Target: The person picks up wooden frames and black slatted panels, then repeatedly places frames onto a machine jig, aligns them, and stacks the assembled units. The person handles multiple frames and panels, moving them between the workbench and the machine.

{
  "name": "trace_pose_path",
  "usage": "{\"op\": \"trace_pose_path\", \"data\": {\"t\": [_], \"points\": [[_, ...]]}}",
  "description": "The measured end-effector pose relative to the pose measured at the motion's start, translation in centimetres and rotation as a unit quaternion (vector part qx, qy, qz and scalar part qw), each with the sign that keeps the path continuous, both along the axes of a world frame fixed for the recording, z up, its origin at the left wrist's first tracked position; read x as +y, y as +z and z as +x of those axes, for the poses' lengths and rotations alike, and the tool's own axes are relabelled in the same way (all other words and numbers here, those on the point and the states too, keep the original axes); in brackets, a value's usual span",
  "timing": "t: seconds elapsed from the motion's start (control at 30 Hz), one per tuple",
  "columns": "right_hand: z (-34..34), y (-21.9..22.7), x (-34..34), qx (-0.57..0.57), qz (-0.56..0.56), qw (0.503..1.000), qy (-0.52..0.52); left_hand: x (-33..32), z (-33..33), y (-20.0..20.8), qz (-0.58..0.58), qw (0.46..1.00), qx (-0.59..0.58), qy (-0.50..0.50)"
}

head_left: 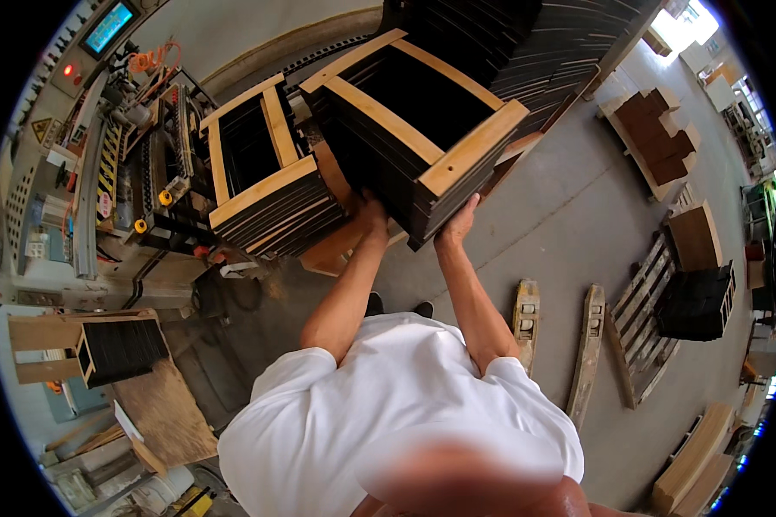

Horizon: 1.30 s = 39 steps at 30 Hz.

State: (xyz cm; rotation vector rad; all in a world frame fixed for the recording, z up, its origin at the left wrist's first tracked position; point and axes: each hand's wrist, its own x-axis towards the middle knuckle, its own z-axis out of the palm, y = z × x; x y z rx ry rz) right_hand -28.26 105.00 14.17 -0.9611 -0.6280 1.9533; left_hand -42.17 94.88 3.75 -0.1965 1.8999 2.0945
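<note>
Right hand curls onto the big frame stack, just right of the smaller stack; left hand half hidden, can't tell its hold. Probably heavy, stiff: grip low, both sides.

You have two hands, two wood-topped dark stacks, two shoes, two pallet-truck forks and one lit screen in view.

Honey-coloured on top, black down the sides on both stacks, streaked with pale lines; white on the shirt. Striped in yellow and black along the strip, blue on the screen, red on the lamp. Grey across the floor and, seemingly, at that distance, reddish brown on the cartons.
</note>
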Motion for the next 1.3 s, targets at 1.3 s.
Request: {"op": "trace_pose_path", "data": {"t": [1.3], "points": [[-3.1, -1.2, 2.0, -0.159, 0.006, 0.984, 0.081, -3.2, 6.1, 5.3, -0.425, 0.751, 0.410, -0.296]]}}
